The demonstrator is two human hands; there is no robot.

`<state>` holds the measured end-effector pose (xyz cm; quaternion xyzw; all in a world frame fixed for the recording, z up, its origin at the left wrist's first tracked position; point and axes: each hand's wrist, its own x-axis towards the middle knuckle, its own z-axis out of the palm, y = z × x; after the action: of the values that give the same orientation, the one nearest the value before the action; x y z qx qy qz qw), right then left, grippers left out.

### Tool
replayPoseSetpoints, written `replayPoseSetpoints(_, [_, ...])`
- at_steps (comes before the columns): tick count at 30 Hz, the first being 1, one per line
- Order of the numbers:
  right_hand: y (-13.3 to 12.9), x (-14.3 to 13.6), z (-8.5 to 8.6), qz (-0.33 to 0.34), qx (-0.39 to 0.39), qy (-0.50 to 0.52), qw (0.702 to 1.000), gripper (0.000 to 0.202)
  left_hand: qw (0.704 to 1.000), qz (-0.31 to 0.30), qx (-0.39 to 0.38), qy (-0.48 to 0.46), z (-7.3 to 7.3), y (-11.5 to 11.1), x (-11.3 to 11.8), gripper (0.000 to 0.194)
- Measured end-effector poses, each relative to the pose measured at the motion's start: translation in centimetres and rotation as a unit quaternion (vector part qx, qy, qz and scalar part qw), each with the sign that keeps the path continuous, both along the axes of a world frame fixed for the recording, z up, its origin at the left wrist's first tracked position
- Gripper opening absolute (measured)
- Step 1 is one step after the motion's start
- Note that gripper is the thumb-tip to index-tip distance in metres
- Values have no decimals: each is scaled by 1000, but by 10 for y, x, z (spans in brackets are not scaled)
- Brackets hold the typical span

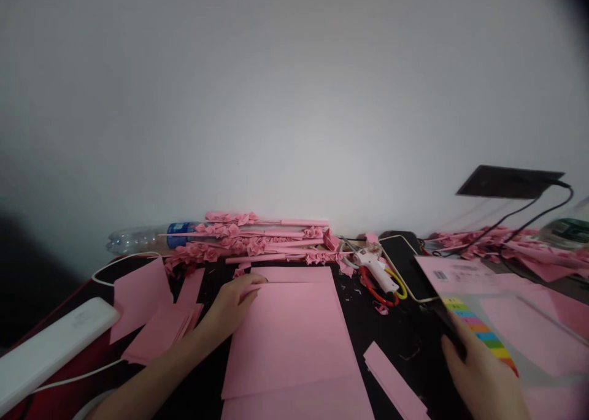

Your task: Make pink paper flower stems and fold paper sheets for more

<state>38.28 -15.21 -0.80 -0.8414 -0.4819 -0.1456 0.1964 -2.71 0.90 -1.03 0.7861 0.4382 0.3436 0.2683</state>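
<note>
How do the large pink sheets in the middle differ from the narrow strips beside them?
The large sheets are broad; the strips are slim. The left hand touches the sheets near their far end, while neither hand touches the strips. Both are pink paper.

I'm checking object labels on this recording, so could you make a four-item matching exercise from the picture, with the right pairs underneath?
Things:
1. Left hand
2. Clear bottle
3. White tool
4. Right hand

Places or states:
A. Next to a red loop
B. By the packet with the rainbow strip
C. At the edge of a pink sheet
D. Lying at the back left, with a blue label

Right pairs: 1-C, 2-D, 3-A, 4-B.
</note>
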Motion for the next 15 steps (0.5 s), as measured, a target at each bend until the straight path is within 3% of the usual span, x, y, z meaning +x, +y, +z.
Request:
replayPoseSetpoints(3, [4, -17, 7, 25, -10, 62, 998, 56, 1000, 1, -3, -7, 2, -1, 1, 20])
replayPoseSetpoints(5, [9, -34, 15, 96, 7, 113, 989, 53, 1000, 6, -11, -18, 4, -2, 2, 20])
replayPoseSetpoints(7, [17, -53, 26, 178, 16, 170, 969, 49, 999, 17, -25, -31, 5, -2, 2, 20])
replayPoseSetpoints(11, [46, -94, 42, 313, -42, 254, 914, 49, 991, 48, -71, -100, 4, 1, 1, 19])
replayPoseSetpoints(15, [82, -127, 40, 400, -31, 241, 884, 56, 977, 48, -118, -173, 5, 2, 1, 20])
